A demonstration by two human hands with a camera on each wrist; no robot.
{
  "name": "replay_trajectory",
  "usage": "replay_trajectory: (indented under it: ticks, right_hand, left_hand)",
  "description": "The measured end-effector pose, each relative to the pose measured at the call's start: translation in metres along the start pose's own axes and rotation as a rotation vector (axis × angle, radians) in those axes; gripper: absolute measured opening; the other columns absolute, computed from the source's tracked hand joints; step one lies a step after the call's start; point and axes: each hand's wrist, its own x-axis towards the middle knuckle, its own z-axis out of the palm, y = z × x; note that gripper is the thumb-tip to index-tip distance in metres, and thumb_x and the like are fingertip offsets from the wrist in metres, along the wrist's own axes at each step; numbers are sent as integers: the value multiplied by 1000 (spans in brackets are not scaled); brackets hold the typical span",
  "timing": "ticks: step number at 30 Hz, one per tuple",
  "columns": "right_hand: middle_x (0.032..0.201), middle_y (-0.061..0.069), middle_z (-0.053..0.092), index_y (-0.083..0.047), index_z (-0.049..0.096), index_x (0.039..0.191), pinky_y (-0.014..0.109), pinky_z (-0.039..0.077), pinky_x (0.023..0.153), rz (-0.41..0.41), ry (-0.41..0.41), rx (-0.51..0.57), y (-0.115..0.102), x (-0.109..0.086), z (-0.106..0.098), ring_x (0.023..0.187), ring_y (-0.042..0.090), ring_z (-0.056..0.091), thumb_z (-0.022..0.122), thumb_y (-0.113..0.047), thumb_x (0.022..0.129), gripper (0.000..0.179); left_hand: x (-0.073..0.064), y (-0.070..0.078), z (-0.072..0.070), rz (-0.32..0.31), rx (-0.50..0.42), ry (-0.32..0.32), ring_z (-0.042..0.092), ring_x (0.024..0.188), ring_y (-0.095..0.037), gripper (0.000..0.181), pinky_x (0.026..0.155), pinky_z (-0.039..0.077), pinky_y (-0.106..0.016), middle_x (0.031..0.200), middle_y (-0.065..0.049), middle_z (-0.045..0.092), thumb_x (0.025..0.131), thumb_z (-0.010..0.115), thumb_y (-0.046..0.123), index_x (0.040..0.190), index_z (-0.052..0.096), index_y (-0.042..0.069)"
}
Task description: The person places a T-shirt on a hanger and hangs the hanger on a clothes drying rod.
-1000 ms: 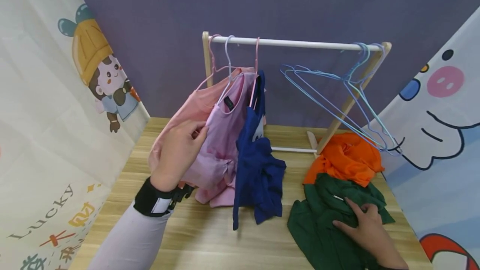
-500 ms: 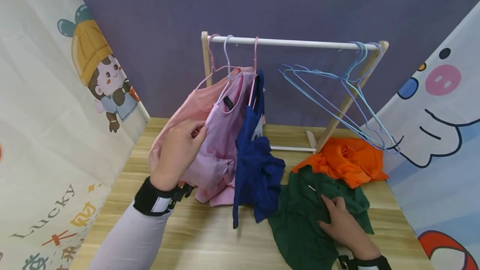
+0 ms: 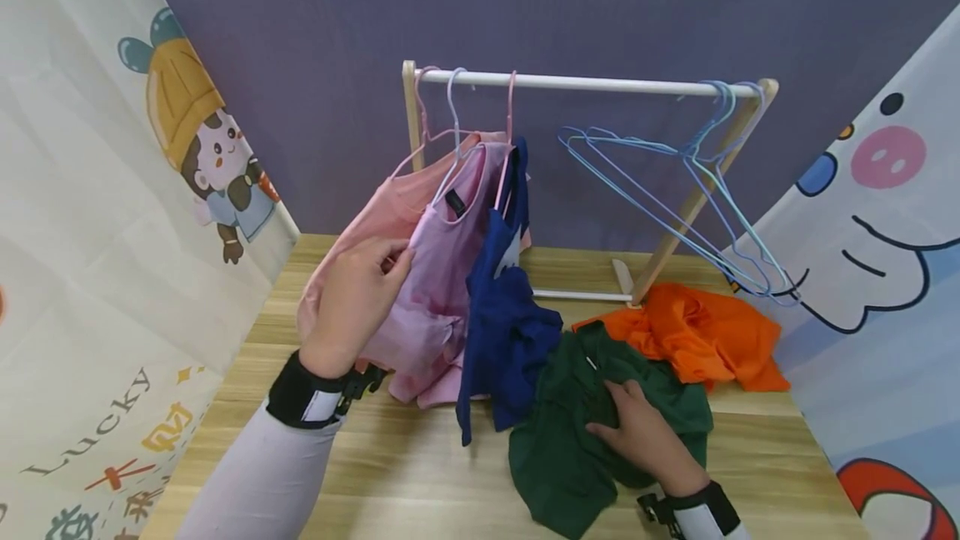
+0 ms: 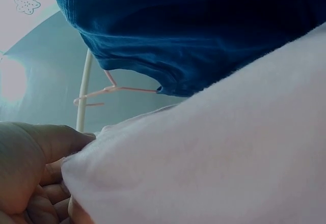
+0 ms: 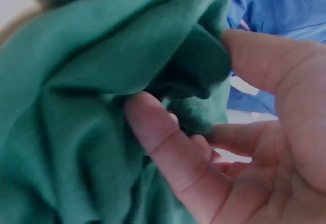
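Note:
My left hand [image 3: 362, 298] pinches the shoulder edge of a lavender shirt [image 3: 442, 273] between thumb and fingers. That shirt hangs on a lilac hanger [image 3: 454, 111], in front of a salmon-pink shirt [image 3: 382, 211]. In the left wrist view, pale cloth [image 4: 204, 158] runs out from the fingertips. Over at the right, my right hand [image 3: 641, 432] grips a crumpled green shirt [image 3: 555, 448] on the table. The right wrist view has the thumb and fingers around a fold of the green cloth [image 5: 91, 96]. A small white label shows near its neck.
A blue shirt [image 3: 498, 340] hangs on a pink hanger [image 3: 511, 107], beside the green shirt. Several bare hangers [image 3: 697, 158] hang at the right end of the rack's white rail [image 3: 600, 84]. An orange garment [image 3: 720, 340] lies crumpled behind the green one on the wooden table [image 3: 397, 473].
My right hand has moved left, drawing the green shirt with it towards the blue shirt and off much of the orange garment. The left hand keeps its pinch on the lavender shirt.

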Motion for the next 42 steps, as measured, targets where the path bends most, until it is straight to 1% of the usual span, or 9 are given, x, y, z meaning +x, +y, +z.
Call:
replay_trajectory:
  ticks: [5,8,20,27,30,34,37,40,42]
  right_hand:
    - [104,10,45,2,43,133,30,45,61,16,-11,94,-17,9,10,71,11,45,72,-52,73,85]
    - [101,8,45,2,42,134,26,43,58,-8,5,117,-27,12,15,69,9,45,72,-49,74,85]
    - [98,6,44,2,39,136,25,43,57,-1,28,141,-41,15,24,67,7,44,74,-45,74,85]
    - [99,7,50,0,44,134,29,46,60,-23,10,83,-41,16,13,68,7,46,65,-52,80,77]
    - [88,2,57,-3,48,131,32,47,62,-76,-10,31,-41,20,-8,66,7,47,63,-50,82,70]
    - [79,-2,59,-7,51,127,34,48,61,-173,28,-10,-42,28,-55,66,10,51,62,-47,85,59]
    - [97,9,64,-7,50,129,43,53,67,-243,168,-47,-45,35,-99,79,20,58,57,-49,88,59]
    - [119,19,58,-5,47,133,53,51,75,-301,362,-70,-48,44,-143,93,31,58,55,-43,91,57]
    - [124,22,54,-5,47,134,57,50,77,-330,497,-77,-50,50,-169,97,35,56,59,-35,90,54]
  left_hand:
    - [1,-1,1,-12,10,-3,51,64,-10,16,55,44,-31,74,0,65,89,60,22,91,71,11]
    - [1,-1,1,-17,11,-5,51,64,-10,16,55,44,-31,75,0,65,89,60,22,92,71,11]
    - [-1,-2,0,-31,18,-18,51,64,-11,17,55,45,-31,76,-2,66,89,61,23,94,71,10]
    - [0,-2,0,-25,15,-14,50,64,-11,16,55,43,-31,74,0,64,89,60,22,92,71,11]
    - [0,-2,-1,-21,11,-12,50,63,-10,16,54,42,-30,73,1,63,89,60,22,92,71,11]
    - [-1,-2,-1,-12,15,-10,49,62,-10,16,53,42,-30,72,1,62,89,60,22,91,71,11]
    - [-1,-2,-2,1,22,-8,49,61,-9,15,52,42,-29,73,2,63,89,60,21,90,71,12]
    - [-2,-2,-2,14,25,-4,50,61,-8,15,52,43,-29,73,1,64,89,60,21,91,72,12]
    - [-2,-1,-2,19,22,-3,50,61,-8,15,52,44,-29,73,1,64,89,60,21,91,72,12]
